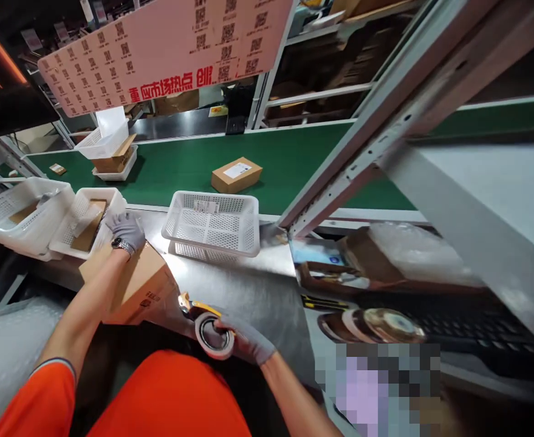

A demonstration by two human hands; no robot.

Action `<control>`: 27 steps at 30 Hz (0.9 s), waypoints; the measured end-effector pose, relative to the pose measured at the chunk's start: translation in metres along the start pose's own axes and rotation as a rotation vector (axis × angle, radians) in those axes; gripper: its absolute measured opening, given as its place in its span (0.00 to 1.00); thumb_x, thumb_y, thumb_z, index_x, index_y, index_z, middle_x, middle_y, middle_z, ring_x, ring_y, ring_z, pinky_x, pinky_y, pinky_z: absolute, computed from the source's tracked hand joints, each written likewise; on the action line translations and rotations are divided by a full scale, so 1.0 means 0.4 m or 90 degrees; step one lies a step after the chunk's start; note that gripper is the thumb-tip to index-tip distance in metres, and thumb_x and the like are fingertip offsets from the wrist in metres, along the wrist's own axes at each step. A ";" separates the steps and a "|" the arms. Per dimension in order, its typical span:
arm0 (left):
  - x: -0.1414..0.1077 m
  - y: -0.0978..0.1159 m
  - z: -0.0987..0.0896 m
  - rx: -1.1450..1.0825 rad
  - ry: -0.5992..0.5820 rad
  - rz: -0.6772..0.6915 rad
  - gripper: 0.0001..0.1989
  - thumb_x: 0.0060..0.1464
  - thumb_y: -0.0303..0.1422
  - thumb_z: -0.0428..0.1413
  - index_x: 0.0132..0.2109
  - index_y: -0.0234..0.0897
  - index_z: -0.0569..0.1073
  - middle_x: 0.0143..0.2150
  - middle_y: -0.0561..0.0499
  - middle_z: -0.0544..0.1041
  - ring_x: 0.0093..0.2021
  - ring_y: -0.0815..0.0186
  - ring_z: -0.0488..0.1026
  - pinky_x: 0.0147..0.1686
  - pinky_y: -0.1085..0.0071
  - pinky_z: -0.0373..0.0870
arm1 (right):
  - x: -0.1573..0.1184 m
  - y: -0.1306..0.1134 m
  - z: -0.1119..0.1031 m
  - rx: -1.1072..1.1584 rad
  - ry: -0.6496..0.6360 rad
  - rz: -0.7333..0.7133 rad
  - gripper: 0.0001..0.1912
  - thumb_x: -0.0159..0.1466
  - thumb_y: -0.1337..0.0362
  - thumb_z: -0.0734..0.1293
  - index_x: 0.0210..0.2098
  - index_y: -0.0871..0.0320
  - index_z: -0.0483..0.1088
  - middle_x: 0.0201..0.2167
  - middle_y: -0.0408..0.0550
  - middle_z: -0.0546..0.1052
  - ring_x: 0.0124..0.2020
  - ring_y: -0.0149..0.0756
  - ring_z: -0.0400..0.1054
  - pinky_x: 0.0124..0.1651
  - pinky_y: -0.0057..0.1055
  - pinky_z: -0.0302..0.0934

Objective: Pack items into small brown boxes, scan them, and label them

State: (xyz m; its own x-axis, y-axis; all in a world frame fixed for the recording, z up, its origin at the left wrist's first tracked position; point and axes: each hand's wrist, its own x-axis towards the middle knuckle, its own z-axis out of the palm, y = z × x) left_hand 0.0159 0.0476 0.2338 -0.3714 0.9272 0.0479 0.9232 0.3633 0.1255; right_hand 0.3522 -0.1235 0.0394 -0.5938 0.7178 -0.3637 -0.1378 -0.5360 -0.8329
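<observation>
My left hand, in a grey glove with a wristwatch at the cuff, lies on the far end of a cardboard box. Its fingers are stretched out towards a white basket with a brown packet inside. The box rests at the near edge of the metal bench. My right hand, gloved too, is closed around a tape dispenser with a roll of tape and an orange-yellow part. The dispenser's front end is just right of the box, apparently not touching it.
Behind the bench runs a green conveyor belt carrying a labelled carton and stacked baskets. A white basket stands at the bench's back edge. Rightward are a slanted metal post, tape rolls and a keyboard.
</observation>
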 end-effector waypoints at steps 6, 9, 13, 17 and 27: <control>-0.078 -0.092 -0.032 -0.013 -0.085 0.539 0.39 0.61 0.54 0.67 0.71 0.35 0.76 0.75 0.31 0.71 0.79 0.34 0.58 0.79 0.38 0.51 | -0.005 0.041 0.010 0.203 0.054 0.086 0.18 0.51 0.57 0.77 0.42 0.54 0.82 0.41 0.53 0.89 0.44 0.48 0.83 0.60 0.48 0.75; -0.149 -0.100 -0.023 0.009 -0.162 0.611 0.37 0.56 0.54 0.70 0.66 0.38 0.80 0.68 0.34 0.76 0.75 0.34 0.62 0.77 0.35 0.52 | 0.002 0.067 0.012 0.204 0.085 0.095 0.21 0.49 0.57 0.78 0.42 0.54 0.82 0.40 0.52 0.89 0.47 0.51 0.84 0.64 0.53 0.74; -0.150 -0.039 -0.004 0.026 -0.126 0.431 0.26 0.63 0.48 0.66 0.61 0.39 0.81 0.63 0.34 0.79 0.69 0.37 0.67 0.72 0.32 0.54 | 0.018 0.081 0.051 0.191 0.201 0.060 0.24 0.47 0.55 0.78 0.43 0.54 0.83 0.42 0.51 0.89 0.48 0.52 0.83 0.64 0.51 0.73; -0.081 0.037 0.013 0.024 -0.076 0.209 0.26 0.66 0.47 0.63 0.63 0.36 0.79 0.69 0.29 0.76 0.71 0.34 0.66 0.72 0.27 0.53 | 0.003 0.084 0.108 0.117 0.185 0.027 0.27 0.48 0.58 0.76 0.48 0.53 0.85 0.42 0.46 0.89 0.47 0.49 0.81 0.64 0.48 0.72; -0.051 0.071 0.028 -0.023 -0.065 0.181 0.28 0.72 0.44 0.59 0.67 0.27 0.76 0.71 0.23 0.75 0.72 0.34 0.67 0.73 0.28 0.50 | 0.178 0.066 0.400 -0.286 0.036 -0.040 0.35 0.51 0.62 0.69 0.58 0.54 0.87 0.54 0.47 0.90 0.54 0.51 0.80 0.61 0.41 0.72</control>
State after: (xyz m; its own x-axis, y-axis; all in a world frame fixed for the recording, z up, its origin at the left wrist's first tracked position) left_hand 0.0508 0.0401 0.2251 -0.0858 0.9962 -0.0129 0.9839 0.0867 0.1564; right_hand 0.1794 -0.1576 0.0581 -0.5498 0.7721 -0.3189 0.1936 -0.2536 -0.9477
